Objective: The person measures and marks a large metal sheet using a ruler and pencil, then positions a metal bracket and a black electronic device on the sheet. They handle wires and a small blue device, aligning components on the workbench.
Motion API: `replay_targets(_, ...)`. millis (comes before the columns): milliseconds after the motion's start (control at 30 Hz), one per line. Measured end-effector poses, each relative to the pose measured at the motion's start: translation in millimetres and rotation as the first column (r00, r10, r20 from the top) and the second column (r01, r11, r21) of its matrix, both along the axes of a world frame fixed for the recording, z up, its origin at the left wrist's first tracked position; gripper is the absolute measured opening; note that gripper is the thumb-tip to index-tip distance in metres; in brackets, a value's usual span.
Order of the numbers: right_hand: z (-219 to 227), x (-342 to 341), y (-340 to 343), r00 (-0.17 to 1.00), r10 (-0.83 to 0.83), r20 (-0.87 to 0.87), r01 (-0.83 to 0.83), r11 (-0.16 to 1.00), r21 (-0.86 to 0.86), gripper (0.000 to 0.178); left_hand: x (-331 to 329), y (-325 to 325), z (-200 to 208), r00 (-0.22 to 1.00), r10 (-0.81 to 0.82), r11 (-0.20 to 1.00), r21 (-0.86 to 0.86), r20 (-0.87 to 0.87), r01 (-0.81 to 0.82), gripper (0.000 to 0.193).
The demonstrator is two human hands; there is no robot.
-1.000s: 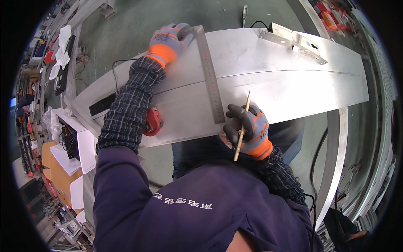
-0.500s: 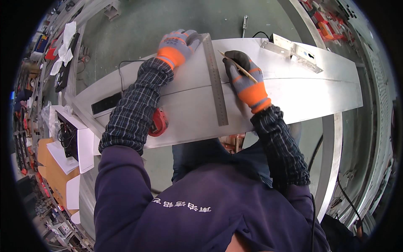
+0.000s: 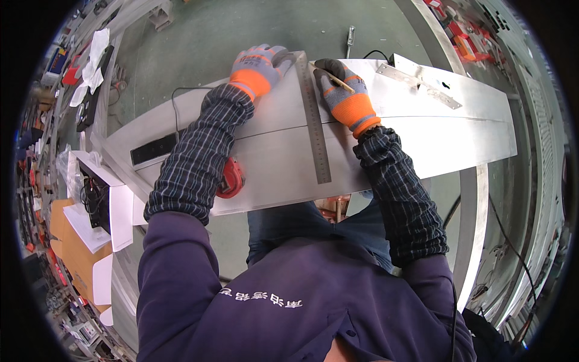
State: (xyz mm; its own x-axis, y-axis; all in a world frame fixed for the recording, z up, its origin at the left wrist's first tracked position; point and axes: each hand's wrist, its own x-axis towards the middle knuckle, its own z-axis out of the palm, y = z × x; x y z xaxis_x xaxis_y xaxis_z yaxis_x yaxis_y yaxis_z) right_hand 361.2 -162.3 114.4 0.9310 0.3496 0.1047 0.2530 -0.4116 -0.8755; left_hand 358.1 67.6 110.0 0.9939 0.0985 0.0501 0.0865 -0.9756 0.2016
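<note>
A long steel ruler (image 3: 315,127) lies across a brushed metal panel (image 3: 265,160), running from its far edge toward me. My left hand (image 3: 256,69), in a grey and orange glove, is closed at the ruler's far end, its thumb by the ruler and its fingers at the panel's edge. In my right hand (image 3: 344,96), gloved alike, a thin light-coloured pencil (image 3: 342,83) is pinched, its tip close to the ruler's right edge near the far end. Beside my left forearm sits a red tape measure (image 3: 231,178), partly covered by the sleeve.
A perforated metal bracket (image 3: 419,84) rests on the panel's far right. At the left are a dark rectangular inset (image 3: 153,149) and an open white box (image 3: 120,211) with black cables. A screwdriver-like tool (image 3: 350,41) lies beyond the far edge.
My right hand has moved away from me and slightly left, bringing the pencil tip nearer the ruler's far end. My left hand stays at the ruler's end.
</note>
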Motion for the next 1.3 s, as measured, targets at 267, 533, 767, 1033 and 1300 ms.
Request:
replay_targets(267,6,-14,-14,0.998,0.035,0.060,-0.031,0.998,-0.057,0.029,1,-1,-1,1.000,0.010,1.000,0.013,0.005,-0.010,0.053)
replay_targets(533,19,-74,-49,0.988,0.122,0.095,-0.111,0.988,-0.106,0.024,2,-3,3,0.997,0.034,0.996,0.081,-0.071,-0.029,0.058)
replay_targets(767,37,-128,-77,0.979,0.186,0.087,-0.163,0.962,-0.219,0.023,5,-2,6,0.994,0.010,0.999,0.033,-0.108,-0.006,0.058)
replay_targets(1033,61,-171,-100,0.963,0.268,0.039,-0.255,0.945,-0.205,0.024,8,7,-13,0.999,0.016,0.998,0.067,0.032,-0.018,0.052)
replay_targets(1300,71,-203,-112,0.958,0.273,0.083,-0.236,0.922,-0.306,0.022,11,6,-16,0.999,0.029,0.994,0.107,0.020,-0.031,0.055)
